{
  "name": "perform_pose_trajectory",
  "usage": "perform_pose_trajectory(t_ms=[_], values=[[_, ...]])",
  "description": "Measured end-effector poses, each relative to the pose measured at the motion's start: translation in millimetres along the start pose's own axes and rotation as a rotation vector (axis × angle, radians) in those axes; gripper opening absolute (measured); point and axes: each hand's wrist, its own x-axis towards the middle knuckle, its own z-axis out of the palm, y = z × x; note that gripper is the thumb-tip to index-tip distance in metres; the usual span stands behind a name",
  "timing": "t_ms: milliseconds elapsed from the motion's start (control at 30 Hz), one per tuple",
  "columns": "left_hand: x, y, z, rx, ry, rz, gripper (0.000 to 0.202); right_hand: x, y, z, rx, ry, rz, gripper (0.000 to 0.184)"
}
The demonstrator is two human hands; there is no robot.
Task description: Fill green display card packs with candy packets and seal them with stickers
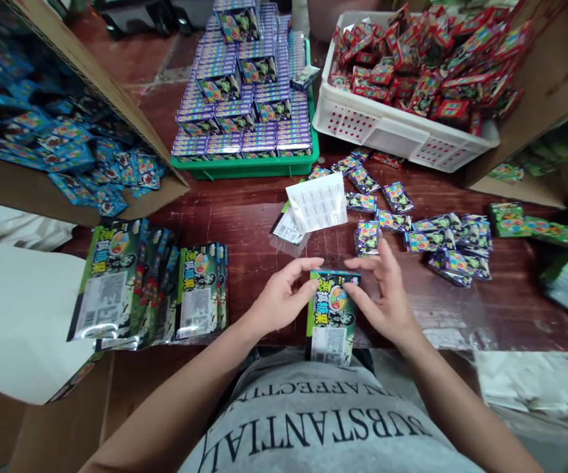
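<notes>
A black-and-green candy pouch (pixel 331 315) with colourful lettering lies at the table's front edge, its lower end against the grey shirt. My left hand (pixel 288 295) has its thumb and fingers at the pouch's upper left corner. At the upper right corner, the thumb of my right hand (pixel 385 295) rests on the front, with a finger at the top edge and another finger raised. Beyond the hands, a white sheet of round stickers (pixel 318 202) lies partly over another flat pouch (pixel 287 226). Small purple candy packs (pixel 393 220) are scattered to the right of the sheet.
Stacked pouches (pixel 197 289) stand at left. Behind are a green crate (pixel 244 169) of purple boxes and a white basket (pixel 377 128) of red packs. A carton (pixel 140 125) with blue packs stands left. Green packs (pixel 534 223) and another carton (pixel 524 112) are right.
</notes>
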Motion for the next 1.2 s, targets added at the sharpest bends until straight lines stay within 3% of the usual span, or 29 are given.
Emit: perform_pose_trajectory(t_ms=[133, 267, 400, 600, 767, 900, 1067, 1133, 1200], values=[[1, 5, -2.8, 0.089, -0.044, 0.038, 0.025, 0, 4, 1, 0.118, -0.063, 0.12, 0.082], [3, 2, 3.5, 0.065, 0.05, 0.12, 0.021, -7, 2, 6, 0.17, -0.044, 0.159, 0.081], [5, 0, 9.6, -0.088, 0.104, 0.064, 0.035, -8, -4, 7, 0.227, 0.051, 0.17, 0.09], [7, 14, 9.9, 0.058, 0.022, -0.021, 0.016, 0, -14, -6, 0.316, 0.028, 0.28, 0.073], [18, 27, 9.8, 0.153, 0.027, -0.076, 0.015, 13, -25, -10, 0.349, 0.011, 0.363, 0.087], [21, 38, 4.6, 0.116, -0.041, -0.111, 0.015, 16, -27, -17, 0.363, -0.026, 0.424, 0.091], [9, 31, 0.5, 0.061, -0.123, -0.028, 0.019, 1, -22, -29, 0.419, -0.091, 0.426, 0.076], [6, 24, 1.8, 0.064, -0.106, 0.01, 0.018, 1, -22, -38, 0.373, -0.113, 0.366, 0.067], [4, 19, 4.1, 0.092, -0.088, 0.026, 0.014, 8, -28, -48, 0.258, -0.118, 0.257, 0.047]])
